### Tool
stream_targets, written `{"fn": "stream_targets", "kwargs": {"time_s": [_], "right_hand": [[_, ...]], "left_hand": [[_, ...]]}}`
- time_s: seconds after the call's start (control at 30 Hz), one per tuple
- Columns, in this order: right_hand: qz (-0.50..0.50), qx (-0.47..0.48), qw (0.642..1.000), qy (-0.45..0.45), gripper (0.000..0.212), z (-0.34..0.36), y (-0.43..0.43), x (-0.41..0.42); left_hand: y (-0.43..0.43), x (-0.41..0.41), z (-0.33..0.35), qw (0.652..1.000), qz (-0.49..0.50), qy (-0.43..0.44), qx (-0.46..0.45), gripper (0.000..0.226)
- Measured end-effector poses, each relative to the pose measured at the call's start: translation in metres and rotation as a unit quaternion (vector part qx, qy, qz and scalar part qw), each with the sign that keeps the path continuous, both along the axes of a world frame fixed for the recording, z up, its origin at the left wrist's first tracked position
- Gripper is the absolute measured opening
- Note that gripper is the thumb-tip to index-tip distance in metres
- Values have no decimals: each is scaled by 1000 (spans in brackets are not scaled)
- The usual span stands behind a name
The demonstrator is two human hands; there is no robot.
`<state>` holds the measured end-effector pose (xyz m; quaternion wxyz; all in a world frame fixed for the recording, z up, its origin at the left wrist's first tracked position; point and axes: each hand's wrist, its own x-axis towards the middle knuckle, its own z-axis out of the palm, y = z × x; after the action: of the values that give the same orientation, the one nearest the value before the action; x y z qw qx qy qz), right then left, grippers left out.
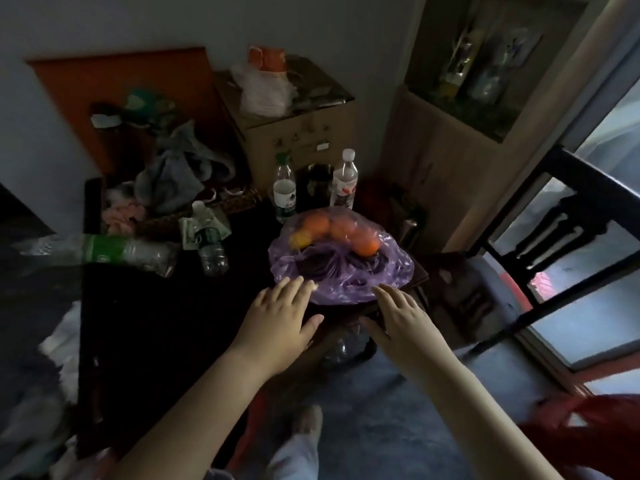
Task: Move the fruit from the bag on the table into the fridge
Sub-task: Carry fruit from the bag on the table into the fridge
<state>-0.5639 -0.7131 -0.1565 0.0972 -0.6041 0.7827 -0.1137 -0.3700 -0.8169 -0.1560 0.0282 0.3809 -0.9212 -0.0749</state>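
On the near corner of the dark table sits the purple plastic bag, with three oranges and a small yellow fruit at its far side. The person's left hand and right hand reach for it, both flat with straight fingers, holding nothing. The fingertips are at the bag's near edge, but the picture is blurry, so it is hard to say if they touch. A good way would be to pull the bag's mouth wide with one hand and lift one orange with the other, since thin plastic slips and round fruit rolls. Behind the bag stand a green-capped bottle and a white-capped bottle, with a dark cup between them; a bump could tip them. A dark chair stands close on the right. No fridge shows.
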Motion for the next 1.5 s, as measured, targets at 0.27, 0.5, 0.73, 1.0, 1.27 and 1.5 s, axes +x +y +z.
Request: {"fn": "stream_targets", "kwargs": {"time_s": [0.27,0.5,0.73,1.0,1.27,1.5], "right_hand": [[66,30,996,48,66,-40,-106,-56],[94,35,987,124,72,-72,-179,-99],[111,12,988,109,77,-107,-214,-121],[108,-64,990,66,52,-122,-237,-137],[105,-120,987,24,25,-106,-264,-165],[79,-152,985,32,24,-82,-303,-174]], "left_hand": [[-105,-44,-60,1000,1,-19,-4,64],[-193,-79,-99,1000,-25,3,-2,70],[-236,-90,-128,998,-55,15,11,62],[-249,-86,-142,989,-55,125,-62,26],[-273,-95,-107,982,-29,173,-70,25],[-305,-104,-84,983,-10,146,-111,14]]}}
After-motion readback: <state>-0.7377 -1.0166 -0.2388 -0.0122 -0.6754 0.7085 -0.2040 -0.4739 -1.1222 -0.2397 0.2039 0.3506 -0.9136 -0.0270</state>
